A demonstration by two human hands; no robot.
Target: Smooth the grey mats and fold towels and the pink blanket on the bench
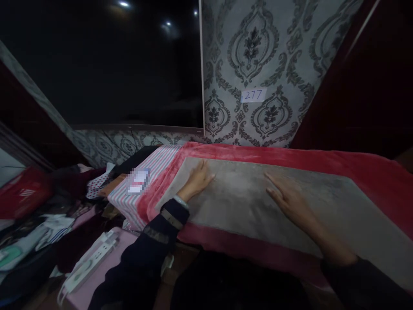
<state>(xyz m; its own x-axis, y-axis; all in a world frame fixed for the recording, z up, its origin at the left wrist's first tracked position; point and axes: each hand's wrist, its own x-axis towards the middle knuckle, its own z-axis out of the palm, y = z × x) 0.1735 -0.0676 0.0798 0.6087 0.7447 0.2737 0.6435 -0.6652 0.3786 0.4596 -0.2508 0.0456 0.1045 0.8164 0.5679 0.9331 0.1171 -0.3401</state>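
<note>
A flat grey rectangular sheet, perhaps fabric (238, 206), lies spread over a red plush blanket (277, 153). My left hand (197, 180) rests on its left part, near the far edge, palm down with fingers stretched out. Over the sheet's middle is my right hand (288, 200), a little blurred, its fingers extended and thumb apart. Whether the right palm touches the surface I cannot tell. Neither hand grips anything. Faint darker patches show on the grey surface between the hands.
A striped cloth (124, 200) sticks out at the blanket's left end, with a blurred-out item (138, 181) on it. A white power strip (88, 262) lies on a pink surface at lower left. Piled clothes (53, 230) and a red bag (27, 193) stand further left. A large dark screen (106, 64) hangs behind.
</note>
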